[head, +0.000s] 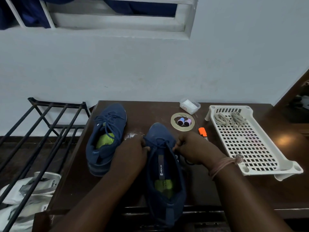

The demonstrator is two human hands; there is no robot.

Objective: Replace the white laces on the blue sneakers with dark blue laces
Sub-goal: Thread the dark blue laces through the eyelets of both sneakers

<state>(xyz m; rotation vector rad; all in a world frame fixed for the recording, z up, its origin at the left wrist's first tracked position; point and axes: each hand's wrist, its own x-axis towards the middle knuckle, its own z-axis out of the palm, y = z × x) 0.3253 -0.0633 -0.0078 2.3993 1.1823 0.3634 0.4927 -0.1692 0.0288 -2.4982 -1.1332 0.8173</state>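
Two blue sneakers stand on a dark brown table (234, 190). The left sneaker (105, 139) carries a dark blue lace through its eyelets. The near sneaker (164, 173) sits between my hands, toe pointing away, with a dark blue lace (158, 144) crossing near its toe. My left hand (132, 151) grips the sneaker's left side by the eyelets. My right hand (194, 148) pinches the dark blue lace at the right side. The removed white laces (230, 119) lie bundled in a white perforated tray (247, 143).
A tape roll (182, 121) holding two small thread spools, a small plastic box (189, 105) and an orange marker (202, 132) lie behind the near sneaker. A black metal rack (45, 131) and a white bag (25, 195) are left of the table.
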